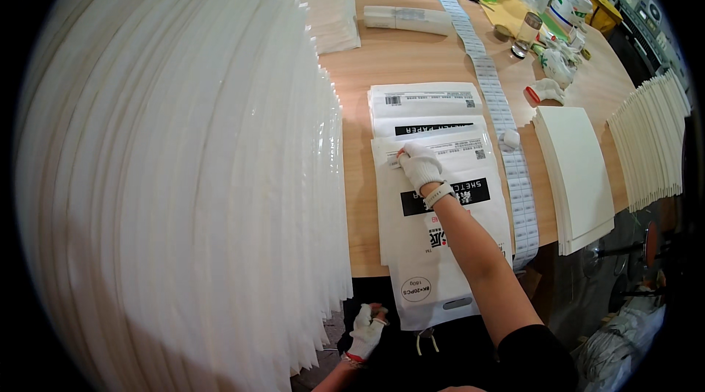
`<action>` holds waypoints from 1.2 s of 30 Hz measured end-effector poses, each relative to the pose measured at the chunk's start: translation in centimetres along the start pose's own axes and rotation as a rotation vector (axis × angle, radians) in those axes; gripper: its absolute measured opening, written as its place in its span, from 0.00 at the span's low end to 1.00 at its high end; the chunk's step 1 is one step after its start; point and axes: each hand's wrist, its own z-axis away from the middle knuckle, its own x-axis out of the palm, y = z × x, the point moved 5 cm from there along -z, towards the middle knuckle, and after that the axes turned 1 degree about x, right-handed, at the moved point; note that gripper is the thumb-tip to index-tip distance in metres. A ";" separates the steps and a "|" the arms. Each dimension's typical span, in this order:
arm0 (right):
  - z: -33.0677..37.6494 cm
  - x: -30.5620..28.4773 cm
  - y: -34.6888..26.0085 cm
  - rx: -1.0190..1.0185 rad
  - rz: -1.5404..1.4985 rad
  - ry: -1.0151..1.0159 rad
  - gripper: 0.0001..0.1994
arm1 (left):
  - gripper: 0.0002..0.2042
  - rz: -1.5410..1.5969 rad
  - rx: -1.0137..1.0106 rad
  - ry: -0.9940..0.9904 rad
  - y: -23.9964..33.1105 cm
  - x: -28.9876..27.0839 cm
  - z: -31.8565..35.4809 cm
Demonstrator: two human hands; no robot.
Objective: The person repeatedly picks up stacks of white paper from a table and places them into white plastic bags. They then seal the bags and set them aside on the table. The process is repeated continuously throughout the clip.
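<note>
My right hand point(422, 165), in a white glove with bare fingertips, reaches across a printed white plastic bag point(426, 263). Its fingers stretch out and press on a small white label point(394, 161) near the bag's far left corner; part of the label is hidden under them. The bag lies on top of other printed bags point(426, 102) stacked on the table, and its handle end hangs over the near edge. Low by my lap, my left hand point(366, 330), gloved alike, hangs with loosely bent fingers apart and nothing visible in them.
Tall rows of white plastic bags point(183, 142) fill the left. A long label strip point(497, 102) runs along the wooden table point(367, 65), with a label roll point(510, 139) on it. Paper stacks point(576, 171) stand right. Farther back are scissors point(472, 0), a glass jar point(526, 33) and a spare glove point(546, 91).
</note>
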 end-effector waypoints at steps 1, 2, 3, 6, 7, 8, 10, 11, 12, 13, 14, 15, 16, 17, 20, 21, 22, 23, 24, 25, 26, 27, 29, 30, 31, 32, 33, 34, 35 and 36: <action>0.2 0.1 -0.1 -0.009 0.003 -0.009 0.08 | 0.13 0.034 0.013 0.006 -0.3 0.4 0.0; 0.3 0.1 -0.3 -0.019 0.006 -0.016 0.08 | 0.15 0.068 0.028 0.011 -0.8 0.8 0.0; 0.5 0.1 -0.4 -0.028 0.009 -0.024 0.08 | 0.18 0.022 0.066 0.009 -2.0 1.3 -0.2; 0.6 0.6 -0.5 -0.015 0.097 -0.023 0.09 | 0.29 -0.088 0.113 -0.059 -1.1 3.1 0.0; 0.5 0.8 -0.7 -0.007 0.130 -0.046 0.11 | 0.25 -0.257 -0.193 -0.220 -0.3 3.8 -0.1; 0.6 0.8 -1.2 -0.003 0.157 -0.065 0.12 | 0.21 0.002 -0.198 -0.207 -1.0 4.6 0.2; 0.8 0.0 -1.3 0.023 0.165 0.017 0.17 | 0.13 0.229 -0.173 -0.147 -3.0 6.1 0.8; 0.8 -0.7 -0.9 0.041 0.142 0.120 0.19 | 0.14 0.276 -0.141 -0.168 -1.3 6.1 1.2; 0.9 -1.8 0.0 0.061 0.119 0.223 0.21 | 0.14 0.248 -0.036 -0.198 0.8 5.9 1.7; 1.2 -2.8 0.7 -0.028 0.076 0.170 0.23 | 0.14 0.225 0.069 -0.214 3.0 5.5 2.1; 2.3 -4.6 1.9 -0.030 0.018 0.142 0.22 | 0.14 0.193 0.190 -0.223 5.0 4.9 2.1; 3.5 -6.6 3.3 -0.026 -0.039 0.120 0.21 | 0.14 0.159 0.314 -0.237 6.9 4.4 2.2; 5.3 -9.0 5.0 0.059 -0.116 0.125 0.18 | 0.14 0.131 0.442 -0.249 8.4 4.2 2.2; 6.7 -9.7 8.6 -0.063 -0.098 0.178 0.16 | 0.14 0.080 0.543 -0.186 6.4 3.8 0.8; 17.0 -14.4 11.6 0.050 0.020 0.222 0.17 | 0.13 0.055 0.727 -0.212 13.9 3.6 0.9; 20.1 -15.0 12.1 0.216 0.138 0.085 0.16 | 0.13 -0.067 0.828 -0.264 16.3 3.7 1.4; 22.9 -14.8 13.7 0.288 0.033 -0.007 0.15 | 0.14 -0.178 0.942 -0.328 19.0 4.2 1.9; 25.6 -14.1 15.9 0.374 -0.073 -0.088 0.14 | 0.14 -0.208 0.910 -0.501 24.1 5.7 4.3; 27.4 -11.7 16.0 0.320 -0.564 -0.049 0.15 | 0.11 -0.341 1.028 -0.513 26.3 6.3 5.9; 28.5 -10.1 15.2 0.246 -1.059 -0.022 0.17 | 0.09 -0.485 1.141 -0.515 27.9 7.0 7.7; 28.9 -9.8 14.0 0.205 -1.249 0.032 0.21 | 0.07 -0.630 1.244 -0.522 29.1 7.7 9.8; 29.3 -9.4 12.6 0.163 -1.439 0.082 0.24 | 0.08 -0.647 1.310 -0.507 30.7 7.6 12.2; 28.2 -12.0 7.7 0.018 -1.270 0.166 0.17 | 0.09 -0.694 1.413 -0.460 33.3 5.5 17.6; 27.3 -14.3 5.8 -0.060 -1.150 0.208 0.15 | 0.08 -0.657 1.473 -0.434 34.7 4.3 19.9; 26.6 -17.6 3.1 -0.125 -1.155 0.188 0.12 | 0.07 -0.619 1.533 -0.411 35.6 2.5 21.8; 25.1 -21.1 1.7 -0.205 -1.046 0.253 0.12 | 0.09 -0.832 1.401 -0.503 33.6 0.0 20.5; 24.8 -24.4 -3.0 -0.310 -1.196 0.177 0.11 | 0.13 -0.595 1.492 -0.073 33.9 -4.6 22.7; 25.3 -26.8 -8.9 -0.419 -1.194 0.097 0.12 | 0.17 -0.390 1.514 0.420 33.2 -9.6 27.5; 25.7 -29.3 -14.0 -0.566 -1.035 0.024 0.13 | 0.22 -0.147 1.518 0.886 31.8 -12.8 31.3; 24.6 -31.8 -16.1 -0.632 -0.962 0.015 0.16 | 0.21 0.071 1.473 0.741 36.2 -12.5 29.7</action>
